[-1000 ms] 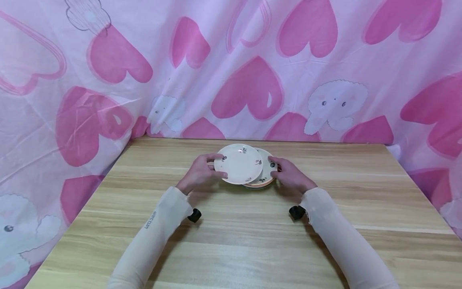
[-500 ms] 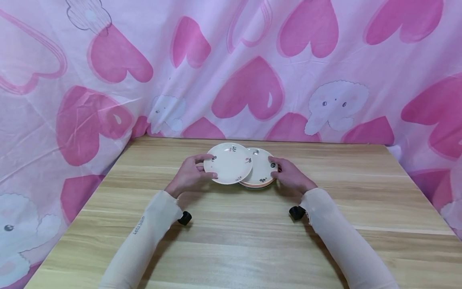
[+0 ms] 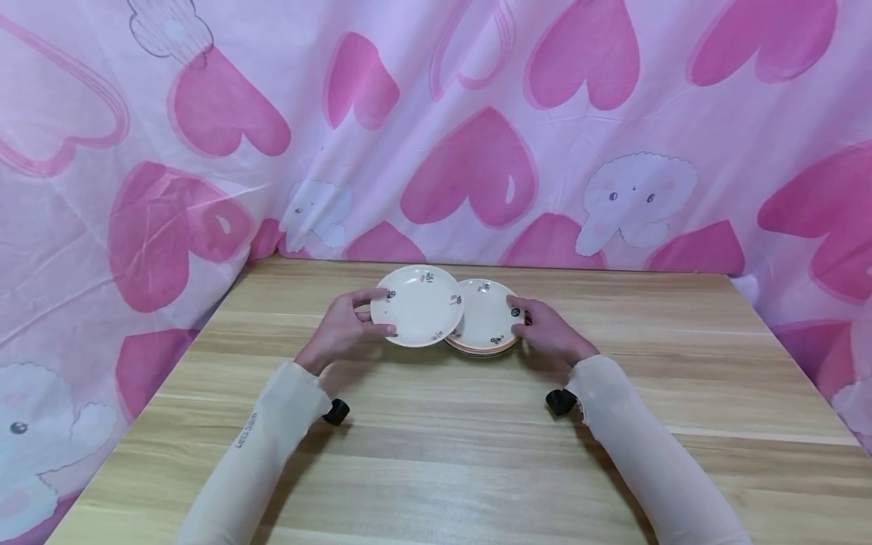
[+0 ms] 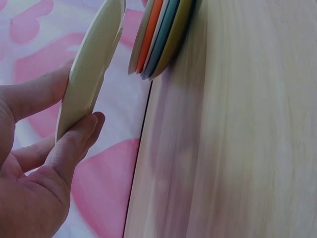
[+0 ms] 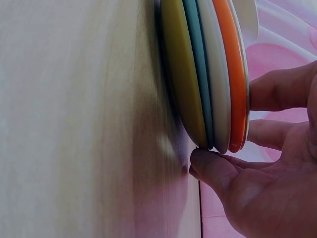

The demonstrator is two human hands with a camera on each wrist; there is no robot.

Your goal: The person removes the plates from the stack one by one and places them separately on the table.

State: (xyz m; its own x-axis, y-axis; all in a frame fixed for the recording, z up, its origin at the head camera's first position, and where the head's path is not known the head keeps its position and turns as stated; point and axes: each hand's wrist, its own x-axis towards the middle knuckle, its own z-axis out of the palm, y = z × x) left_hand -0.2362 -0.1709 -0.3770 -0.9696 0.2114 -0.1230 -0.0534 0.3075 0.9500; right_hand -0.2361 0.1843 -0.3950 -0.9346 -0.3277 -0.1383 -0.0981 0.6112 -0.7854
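Note:
My left hand [image 3: 341, 325] pinches the left rim of a white plate [image 3: 417, 306] with small dark and pink motifs. That plate is held above the table and, from the head view, overlaps the left side of a stack of plates [image 3: 485, 314]. The left wrist view shows the held plate [image 4: 91, 69] edge-on, apart from the stack. My right hand [image 3: 548, 329] grips the stack's right edge. Seen side-on in the right wrist view, the stack [image 5: 218, 74] has yellow, teal, white and orange layers under a pale top plate, with fingers touching its upper and lower rims.
The wood-grain table [image 3: 450, 454] extends in front of the stack and to both sides. A pink curtain [image 3: 470, 166] with hearts and white cartoon animals hangs behind the table's back edge. Black wrist cameras [image 3: 337, 412] sit under both cuffs.
My left hand has moved left with the white plate, sliding it away from over the stack and uncovering more of the top plate. The right hand and the stack have stayed put.

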